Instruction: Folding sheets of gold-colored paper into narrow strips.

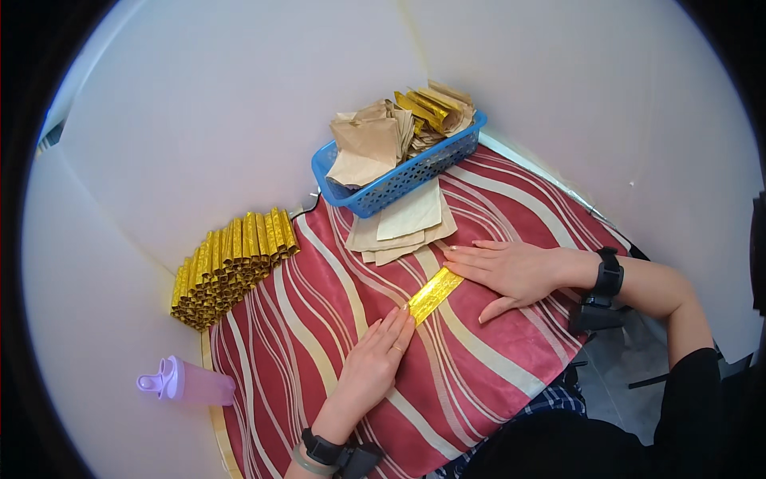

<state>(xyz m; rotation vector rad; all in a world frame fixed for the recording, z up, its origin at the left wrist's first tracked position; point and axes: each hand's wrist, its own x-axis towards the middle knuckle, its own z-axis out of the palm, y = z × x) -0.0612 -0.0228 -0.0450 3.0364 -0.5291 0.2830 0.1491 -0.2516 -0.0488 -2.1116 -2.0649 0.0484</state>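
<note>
A shiny gold strip of folded paper (pixel 435 296) lies flat and slantwise on the striped cloth in front of me. My left hand (pixel 372 359) rests with fingers stretched out, its fingertips on the strip's near left end. At the far right end, my right hand (pixel 511 273) lies flat, palm down, fingertips touching the strip and thumb spread away. Neither hand grips anything. Just beyond the strip is a loose pile of tan and whitish paper sheets (pixel 411 218).
A blue plastic basket (pixel 383 192) at the back holds brown paper sheets and gold pieces. Many gold paper rolls (pixel 231 259) are stacked at the left against the white wall. A purple bottle (pixel 195 382) lies near the left edge. Red striped cloth (pixel 495 363) covers the table.
</note>
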